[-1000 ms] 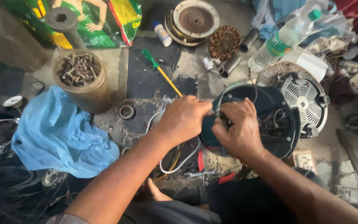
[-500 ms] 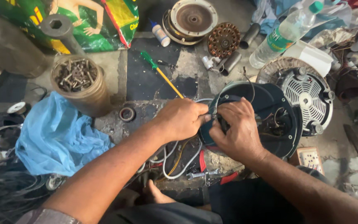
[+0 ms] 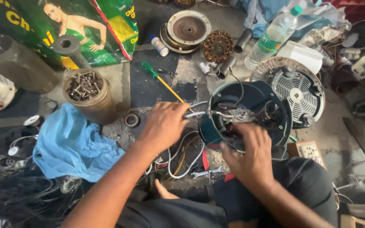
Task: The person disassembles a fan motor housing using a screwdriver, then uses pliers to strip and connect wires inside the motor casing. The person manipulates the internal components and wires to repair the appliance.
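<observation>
Left hand has drawn back toward 9 o'clock, grip pinching grey wires taut from the dark round motor housing on the floor. Right hand now cups its near rim, fingers curled; wiring exposed.

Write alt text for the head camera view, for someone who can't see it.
Two bare hands work on a dark round motor housing on a cluttered floor: the left hand grips its wires, the right hand rests on its near rim. A jar of bolts and blue cloth lie left.
</observation>
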